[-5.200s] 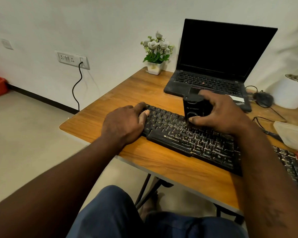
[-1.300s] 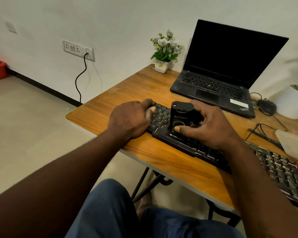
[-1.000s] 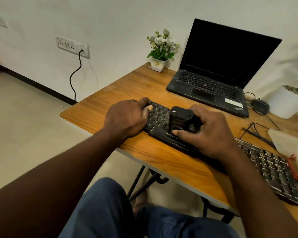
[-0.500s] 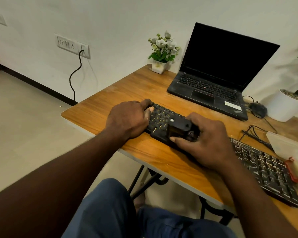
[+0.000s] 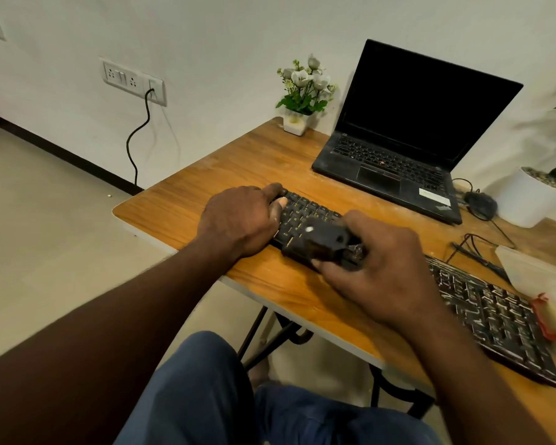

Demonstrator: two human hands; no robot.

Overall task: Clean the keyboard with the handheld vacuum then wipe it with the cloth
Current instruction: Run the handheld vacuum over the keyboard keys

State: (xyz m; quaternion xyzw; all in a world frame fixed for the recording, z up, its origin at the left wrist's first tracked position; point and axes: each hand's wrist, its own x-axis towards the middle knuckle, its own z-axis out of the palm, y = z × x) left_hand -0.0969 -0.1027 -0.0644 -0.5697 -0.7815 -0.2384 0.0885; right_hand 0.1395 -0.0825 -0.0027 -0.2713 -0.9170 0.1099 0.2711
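Observation:
A long black keyboard (image 5: 488, 313) lies diagonally across the wooden desk (image 5: 225, 175). My left hand (image 5: 238, 220) grips its left end, thumb on the keys and fingers curled over the edge. My right hand (image 5: 376, 268) holds a small black handheld vacuum (image 5: 325, 242), tipped forward low over the keys near the keyboard's left front. A translucent bag with what looks like a pale cloth (image 5: 540, 274) and a red band lies at the right edge.
An open black laptop (image 5: 405, 149) stands at the back of the desk. A small flower pot (image 5: 299, 91) sits left of it, a black mouse (image 5: 480, 200) with cables and a white planter (image 5: 533, 200) to its right. A wall socket (image 5: 132, 80) has a cable plugged in.
My right hand has slid the vacuum from mid-keyboard to its left part and tipped it from upright to leaning forward. My left hand has stayed on the keyboard's left end.

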